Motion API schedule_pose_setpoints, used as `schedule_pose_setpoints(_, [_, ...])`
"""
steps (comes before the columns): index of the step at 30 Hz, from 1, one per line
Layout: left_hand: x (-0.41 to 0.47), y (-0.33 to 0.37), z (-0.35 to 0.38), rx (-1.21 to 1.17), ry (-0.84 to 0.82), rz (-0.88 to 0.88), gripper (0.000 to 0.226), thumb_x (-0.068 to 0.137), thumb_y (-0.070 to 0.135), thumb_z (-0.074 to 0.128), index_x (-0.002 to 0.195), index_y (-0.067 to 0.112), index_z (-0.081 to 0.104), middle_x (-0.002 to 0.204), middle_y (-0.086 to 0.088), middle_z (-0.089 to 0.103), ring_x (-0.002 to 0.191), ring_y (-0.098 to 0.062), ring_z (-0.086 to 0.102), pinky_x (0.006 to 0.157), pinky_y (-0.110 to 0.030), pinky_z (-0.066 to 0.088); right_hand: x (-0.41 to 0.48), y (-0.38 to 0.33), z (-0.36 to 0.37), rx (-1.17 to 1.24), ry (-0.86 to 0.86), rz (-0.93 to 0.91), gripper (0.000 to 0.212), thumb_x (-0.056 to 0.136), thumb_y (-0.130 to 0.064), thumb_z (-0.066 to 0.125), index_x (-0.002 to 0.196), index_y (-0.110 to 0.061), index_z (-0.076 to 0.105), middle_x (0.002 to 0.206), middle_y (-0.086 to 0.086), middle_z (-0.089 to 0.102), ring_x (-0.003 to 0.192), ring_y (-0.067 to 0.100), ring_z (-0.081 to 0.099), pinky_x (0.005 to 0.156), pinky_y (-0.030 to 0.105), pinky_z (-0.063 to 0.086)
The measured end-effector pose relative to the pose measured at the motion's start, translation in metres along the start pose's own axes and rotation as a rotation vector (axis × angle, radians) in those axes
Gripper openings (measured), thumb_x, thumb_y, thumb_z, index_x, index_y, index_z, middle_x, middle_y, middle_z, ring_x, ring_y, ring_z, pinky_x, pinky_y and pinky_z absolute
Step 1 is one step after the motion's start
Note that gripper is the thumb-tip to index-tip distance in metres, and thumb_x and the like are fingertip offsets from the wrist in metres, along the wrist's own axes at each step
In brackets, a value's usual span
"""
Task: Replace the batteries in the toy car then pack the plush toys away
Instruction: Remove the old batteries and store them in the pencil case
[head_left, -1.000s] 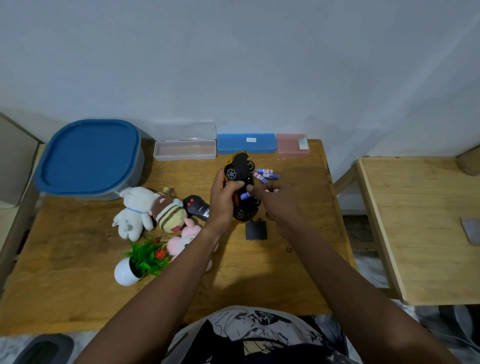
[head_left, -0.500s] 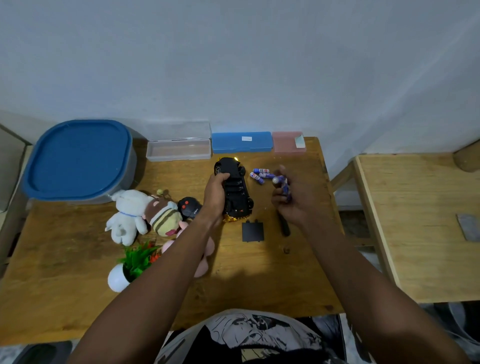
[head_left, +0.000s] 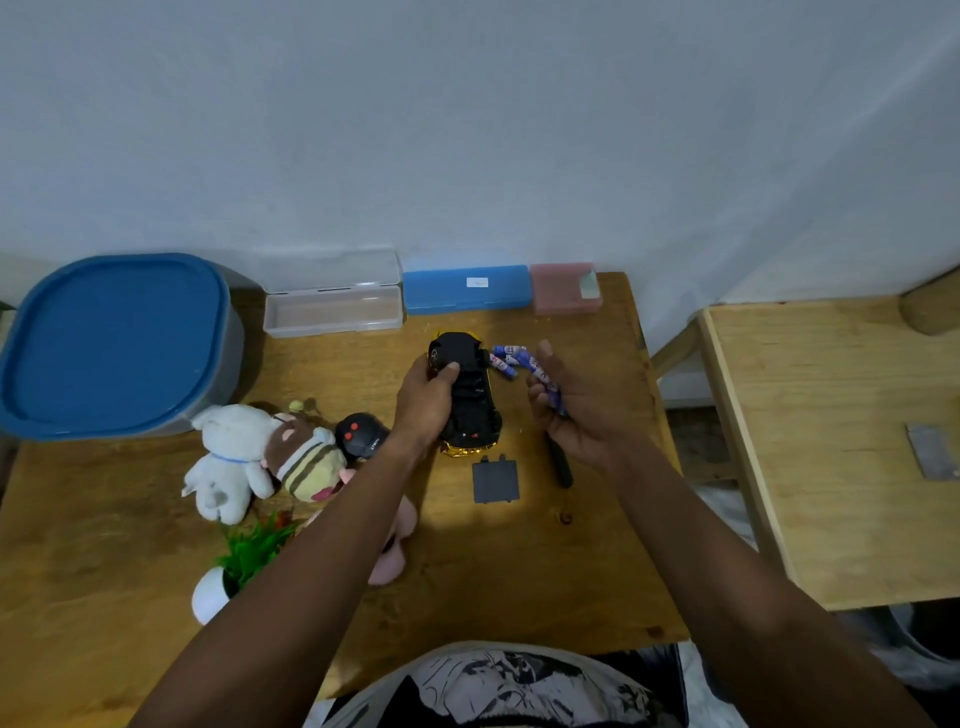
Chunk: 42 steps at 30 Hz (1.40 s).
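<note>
Left hand (head_left: 423, 402) grips upturned toy car (head_left: 470, 397); right hand (head_left: 576, 410) cups batteries (head_left: 545, 382). Battery cover (head_left: 496, 482), screwdriver (head_left: 561, 467) lie beside.

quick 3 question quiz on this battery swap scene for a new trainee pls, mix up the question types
1. True or false: the toy car lies underside up, held by the left hand.
2. What does the right hand hold? A) the battery cover B) batteries C) the remote
3. Fill in: the flat black battery cover lies on the ____, just in front of the car.

Key
1. True.
2. B: blue batteries rest in that hand; more loose batteries lie beside the car.
3. table.
</note>
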<state>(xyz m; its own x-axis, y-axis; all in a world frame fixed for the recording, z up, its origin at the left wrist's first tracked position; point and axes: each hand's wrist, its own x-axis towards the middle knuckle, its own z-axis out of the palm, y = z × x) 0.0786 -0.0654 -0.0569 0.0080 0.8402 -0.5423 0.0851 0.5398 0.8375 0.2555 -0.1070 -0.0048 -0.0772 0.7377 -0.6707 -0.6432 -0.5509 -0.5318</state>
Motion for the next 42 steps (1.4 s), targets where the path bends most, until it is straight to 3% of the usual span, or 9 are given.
schedule_pose_setpoints(5, [-0.001,-0.007,0.002,0.236,0.14,0.193,0.025,0.103,0.022,0.053,0.125,0.016,0.062,0.107,-0.001,0.069,0.102,-0.025,0.066,0.086,-0.037,0.054,0.007,0.003,-0.005,0.006,-0.022,0.052,0.019,0.077,-0.02,0.073,0.089,-0.006,0.073,0.076,0.005,0.064,0.067,0.01,0.064,0.058,0.019,0.058])
schedule_pose_setpoints(10, [-0.006,-0.005,0.006,0.345,0.214,0.233,0.038,0.104,0.014,0.048,0.141,0.004,0.049,0.114,0.002,0.06,0.108,-0.025,0.059,0.083,-0.025,0.039,0.014,0.002,-0.007,-0.022,-0.018,0.089,0.027,0.094,-0.016,0.059,0.115,-0.001,0.066,0.082,0.007,0.067,0.069,0.012,0.066,0.057,0.021,0.058])
schedule_pose_setpoints(14, [-0.008,-0.006,0.007,0.381,0.297,0.25,0.064,0.098,0.027,0.055,0.155,0.012,0.032,0.149,-0.013,0.046,0.139,-0.03,0.04,0.114,-0.042,0.035,0.02,-0.003,-0.011,-0.075,-0.019,0.087,0.026,0.1,-0.012,0.049,0.121,-0.005,0.062,0.093,0.012,0.07,0.075,0.015,0.07,0.062,0.023,0.059])
schedule_pose_setpoints(19, [0.001,0.019,0.025,0.569,0.334,0.512,0.061,0.086,0.028,0.063,0.145,0.02,0.049,0.144,-0.008,0.048,0.138,-0.027,0.035,0.109,-0.045,0.03,0.036,-0.024,-0.012,-0.207,0.137,0.004,0.01,0.097,-0.012,0.054,0.101,-0.009,0.063,0.085,0.011,0.066,0.065,0.015,0.064,0.057,0.024,0.058])
schedule_pose_setpoints(23, [0.033,0.046,0.054,0.823,0.115,0.653,0.053,0.082,0.022,0.07,0.134,0.021,0.061,0.136,-0.004,0.056,0.133,-0.027,0.04,0.102,-0.039,0.029,0.061,-0.045,-0.028,-0.574,0.332,-0.134,0.014,0.095,-0.025,0.06,0.085,-0.017,0.056,0.073,0.003,0.055,0.065,0.015,0.055,0.062,0.027,0.048])
schedule_pose_setpoints(28, [0.081,0.069,0.09,1.132,-0.018,0.725,0.06,0.078,0.046,0.075,0.133,0.022,0.062,0.136,-0.002,0.057,0.132,-0.027,0.042,0.1,-0.045,0.029,0.086,-0.074,-0.051,-1.282,0.398,-0.634,0.02,0.092,-0.029,0.06,0.101,-0.013,0.066,0.084,-0.006,0.057,0.079,0.013,0.056,0.065,0.012,0.036])
schedule_pose_setpoints(33, [0.112,0.075,0.108,1.364,-0.026,0.778,0.067,0.069,0.043,0.071,0.131,0.022,0.058,0.131,-0.001,0.061,0.127,-0.026,0.043,0.096,-0.046,0.026,0.115,-0.103,-0.063,-1.821,0.404,-0.841,0.03,0.091,-0.036,0.062,0.12,-0.03,0.065,0.097,0.005,0.071,0.088,0.026,0.065,0.067,0.025,0.035])
schedule_pose_setpoints(37, [0.124,0.071,0.111,1.399,0.042,0.869,0.058,0.075,0.05,0.066,0.126,0.022,0.059,0.121,0.0,0.068,0.12,-0.025,0.05,0.095,-0.046,0.026,0.134,-0.119,-0.061,-2.158,0.173,-0.842,0.023,0.086,-0.028,0.059,0.105,-0.022,0.071,0.084,0.006,0.072,0.077,0.028,0.067,0.066,0.028,0.046])
schedule_pose_setpoints(42, [0.129,0.068,0.112,1.407,0.09,0.908,0.048,0.073,0.047,0.068,0.114,0.022,0.069,0.114,0.0,0.068,0.116,-0.025,0.051,0.093,-0.046,0.024,0.144,-0.121,-0.06,-2.368,0.012,-0.835,0.016,0.055,-0.015,0.069,0.051,-0.018,0.054,0.045,0.004,0.054,0.036,0.024,0.05,0.045,0.025,0.041])
